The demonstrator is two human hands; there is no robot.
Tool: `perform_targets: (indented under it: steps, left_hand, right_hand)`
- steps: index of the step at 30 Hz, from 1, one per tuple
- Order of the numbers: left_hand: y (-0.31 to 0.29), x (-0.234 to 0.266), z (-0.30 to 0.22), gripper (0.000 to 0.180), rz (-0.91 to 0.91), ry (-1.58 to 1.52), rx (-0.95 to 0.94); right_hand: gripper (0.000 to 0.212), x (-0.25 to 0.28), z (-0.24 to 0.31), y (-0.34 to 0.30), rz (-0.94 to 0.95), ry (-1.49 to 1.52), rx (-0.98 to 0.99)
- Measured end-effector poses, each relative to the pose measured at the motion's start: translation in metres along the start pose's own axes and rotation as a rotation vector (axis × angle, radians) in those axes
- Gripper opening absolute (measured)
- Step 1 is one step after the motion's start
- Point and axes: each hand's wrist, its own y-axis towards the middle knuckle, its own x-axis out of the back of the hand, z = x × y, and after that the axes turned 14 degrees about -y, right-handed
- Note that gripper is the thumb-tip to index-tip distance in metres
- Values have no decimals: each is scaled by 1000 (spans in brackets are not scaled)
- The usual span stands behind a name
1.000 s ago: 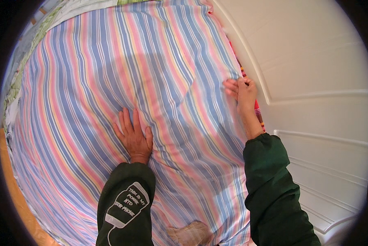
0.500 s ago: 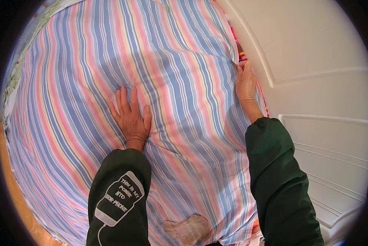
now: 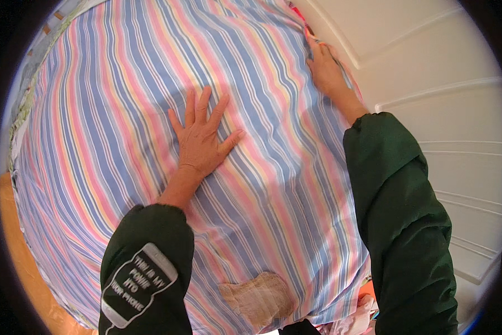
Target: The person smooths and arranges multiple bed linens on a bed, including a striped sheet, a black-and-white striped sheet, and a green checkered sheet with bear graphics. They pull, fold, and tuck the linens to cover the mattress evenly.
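A bed sheet with blue, pink, yellow and white stripes spreads over the bed, with soft wrinkles in it. Flat on the sheet, near the middle, lies my left hand, its fingers spread and nothing in them. Farther away and to the right, my right hand is at the sheet's right border, beside the white headboard panel. Its fingers are bent over the gathered sheet edge, and the fingertips are partly hidden there. A strip of red patterned cloth shows along that border.
A tan, thin-looking piece of cloth shows on the sheet at the lower middle. Pink and orange fabric lies low by my right sleeve. Green-patterned cloth edges the bed at the far left, with an orange-brown surface below it.
My left hand has slid away from me and to the right over the sheet, fingers spread wider. My right hand has moved farther along the sheet's border, away from me and slightly left.
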Motion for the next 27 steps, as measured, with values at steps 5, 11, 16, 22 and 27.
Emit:
perform_targets:
  steps: [5,11,16,22,27]
  left_hand:
    - [7,-5,4,66,-62,6,-23]
    - [0,0,0,65,-71,42,-19]
    - [9,0,-1,64,-28,60,5]
    - [13,2,-3,65,-49,47,-8]
    - [14,6,-5,66,-19,40,15]
  right_hand:
    - [59,16,0,22,39,447,-277]
    - [54,10,27,23,-54,219,11]
    - [52,-14,15,50,69,99,-106]
    - [28,-13,23,106,216,-184,-196]
    - [20,-18,31,143,-1,120,-412]
